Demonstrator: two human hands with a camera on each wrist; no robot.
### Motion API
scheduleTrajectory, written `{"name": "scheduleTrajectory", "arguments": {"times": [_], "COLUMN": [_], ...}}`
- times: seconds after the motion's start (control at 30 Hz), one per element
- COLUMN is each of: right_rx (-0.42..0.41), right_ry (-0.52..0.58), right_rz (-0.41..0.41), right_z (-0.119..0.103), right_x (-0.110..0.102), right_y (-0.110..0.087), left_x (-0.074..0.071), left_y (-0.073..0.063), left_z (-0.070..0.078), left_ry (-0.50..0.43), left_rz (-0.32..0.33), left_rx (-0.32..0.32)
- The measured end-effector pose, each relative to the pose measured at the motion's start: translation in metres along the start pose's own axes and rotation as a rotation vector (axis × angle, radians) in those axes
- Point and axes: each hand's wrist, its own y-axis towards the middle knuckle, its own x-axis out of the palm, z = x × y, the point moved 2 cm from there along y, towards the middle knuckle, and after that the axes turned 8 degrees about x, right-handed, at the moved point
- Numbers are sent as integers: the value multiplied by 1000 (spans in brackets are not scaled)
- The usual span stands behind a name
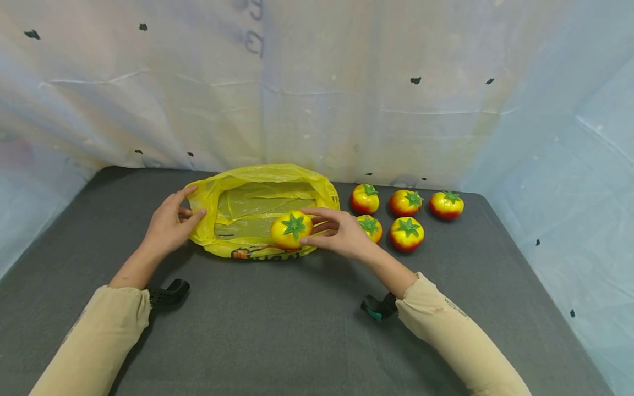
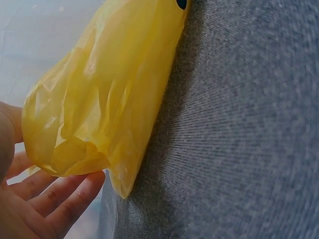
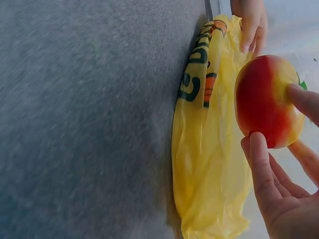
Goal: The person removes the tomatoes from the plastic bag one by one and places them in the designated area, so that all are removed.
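Note:
A yellow plastic bag point(image 1: 267, 175) lies with its mouth spread wide near the back of the table. My left hand point(image 1: 170, 223) holds the bag's left rim between thumb and fingers; in the left wrist view, fingers point(image 2: 75, 199) reach under the crinkled yellow film. Over the front right of the bag's mouth, my right hand point(image 1: 342, 234) grips a toy tomato point(image 1: 292, 230), yellow and red with a green star-shaped leaf. The right wrist view shows the tomato's red underside point(image 3: 264, 102) between thumb and fingertips, above the bag.
To the right of the bag are several more toy tomatoes point(image 1: 406, 234) in two rows, one partly behind my right hand. The dark grey table point(image 1: 277, 330) meets pale plastic sheeting point(image 1: 317, 110) at the back and sides.

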Motion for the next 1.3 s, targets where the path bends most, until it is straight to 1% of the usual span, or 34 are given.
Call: {"name": "scheduleTrajectory", "arguments": {"times": [0.2, 0.53, 0.8, 1.0, 1.17, 1.3], "right_rx": [4, 55, 62, 79, 114, 141], "right_ry": [12, 15, 27, 6, -14, -53], "right_rz": [17, 100, 141, 163, 187, 209], "right_z": [7, 10, 16, 17, 17, 18], "right_x": [-10, -27, -41, -53, -63, -71], "right_y": [-9, -24, -32, -41, -48, -53], "left_x": [1, 1, 1, 1, 1, 1], "left_y": [-1, -1, 0, 0, 0, 0], "left_z": [-1, -2, -1, 0, -1, -1], "left_ry": [12, 5, 4, 4, -5, -5], "left_rz": [3, 6, 6, 8, 1, 0], "left_rx": [8, -6, -12, -12, -9, -14]}}
